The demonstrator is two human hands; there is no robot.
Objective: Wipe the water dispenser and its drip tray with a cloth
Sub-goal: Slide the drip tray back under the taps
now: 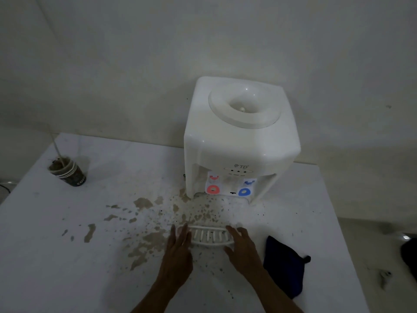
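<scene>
My left hand [178, 251] and right hand [242, 247] bracket the drip tray [209, 237] on the counter [45, 256], each grip spread, closed on nothing. I judge wiping hasn't begun; next I need the cloth [284, 265] beside my right. The cup [67, 171] holds brown sludge. Dispenser [239, 141] stands behind.

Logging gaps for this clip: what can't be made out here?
- Drip tray ends: head view, covered by left hand and right hand; grip unclear.
- Cup contents: too dim.
- Dark object: cut off by right edge.
- Dispenser indicator labels: too small.
</scene>
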